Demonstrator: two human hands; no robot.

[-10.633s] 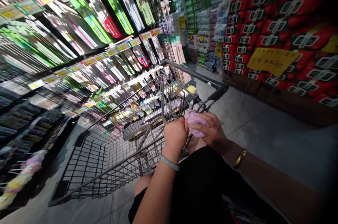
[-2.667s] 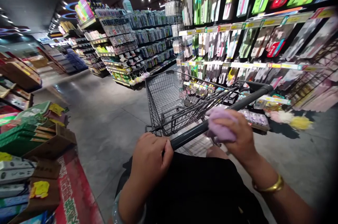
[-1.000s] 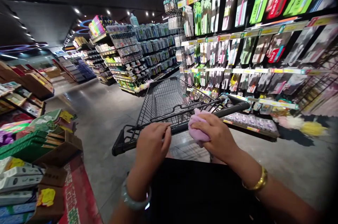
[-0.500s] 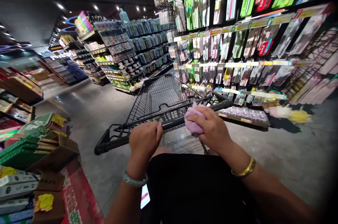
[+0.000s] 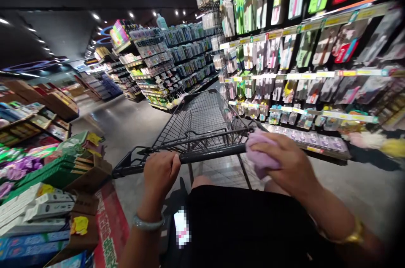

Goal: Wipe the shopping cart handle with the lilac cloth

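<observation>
Both hands on cart handle (image 5: 209, 156), cloth (image 5: 257, 156) — under right grip (image 5: 286, 162)

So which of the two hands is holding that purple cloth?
The right hand, pressing the purple cloth on the cart handle; the left hand grips the handle bare.

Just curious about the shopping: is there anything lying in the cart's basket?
No, the cart basket shows only bare wire mesh, while the left hand grips its handle and the right hand presses a cloth there.

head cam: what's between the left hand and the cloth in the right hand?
Only a bare stretch of the black cart handle runs from the left hand to the purple cloth under the right hand, per the head view.
</observation>
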